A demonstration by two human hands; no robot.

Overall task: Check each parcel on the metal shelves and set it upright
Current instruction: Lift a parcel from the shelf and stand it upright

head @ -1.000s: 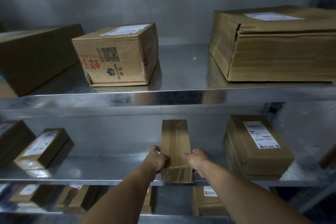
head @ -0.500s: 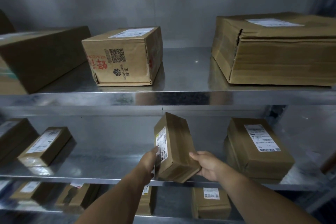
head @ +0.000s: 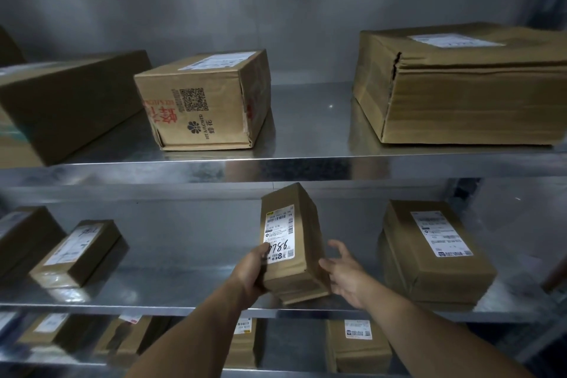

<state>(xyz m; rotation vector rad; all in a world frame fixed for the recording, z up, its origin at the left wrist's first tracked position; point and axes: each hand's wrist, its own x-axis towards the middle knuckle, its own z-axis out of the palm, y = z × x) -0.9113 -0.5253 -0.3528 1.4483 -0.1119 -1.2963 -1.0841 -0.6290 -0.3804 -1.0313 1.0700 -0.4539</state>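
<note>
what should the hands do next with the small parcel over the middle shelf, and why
Probably lower the small parcel bottom end first onto the middle shelf and stand it straight. It is tilted, gripped only by the left hand at its label edge, while the right hand is open beside it, ready to steady it.

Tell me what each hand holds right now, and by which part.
The left hand grips the labelled parcel by its lower left edge, thumb on the label. The right hand is open beside it, gripping nothing.
</note>
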